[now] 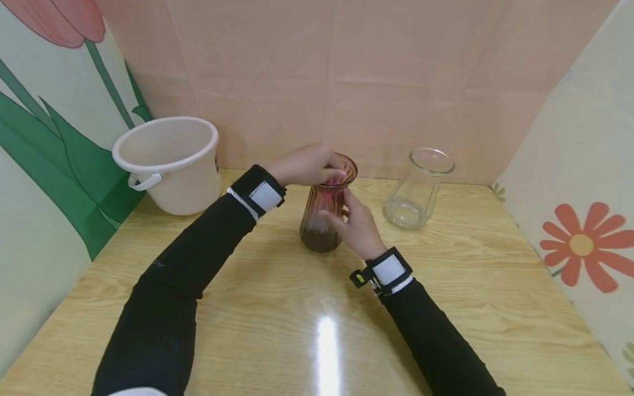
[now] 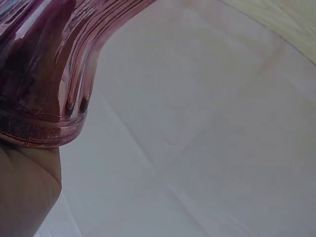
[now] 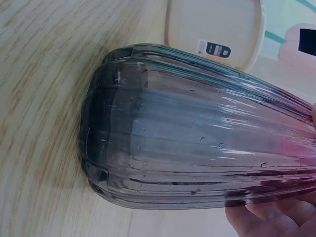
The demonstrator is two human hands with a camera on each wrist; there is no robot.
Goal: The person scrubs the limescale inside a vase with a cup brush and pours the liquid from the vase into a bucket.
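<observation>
From the head view, a ribbed, pink-tinted glass vase (image 1: 324,212) stands upright near the middle of the pale wooden desk (image 1: 277,308). The person's left hand (image 1: 307,164) comes in over the top, fingers curled across the vase's rim, so that grip is closed on the mouth of the vase. The right hand (image 1: 358,226) is wrapped against the vase's right side, thumb and fingers holding the narrow waist and lower body. To the far left sits a white plastic bucket (image 1: 170,162) with a handle, well apart from the vase. To the right, a clear glass vase (image 1: 418,190) stands near the far edge.

In the left wrist view, the pink rim (image 2: 44,133) fills the upper left corner, pressed against the palm; the fingers themselves are out of sight.

In the right wrist view, the ribbed body (image 3: 197,143) shows close up with a dark layer at its base. Whether that is liquid or tint I cannot tell. The fingertips (image 3: 266,217) rest on the glass, and the bucket (image 3: 217,29) shows beyond.

I'd judge the vase is being steadied with both hands while still seated on the desk. Any lift would call for a firm hold on the smooth glass, kept upright.
</observation>
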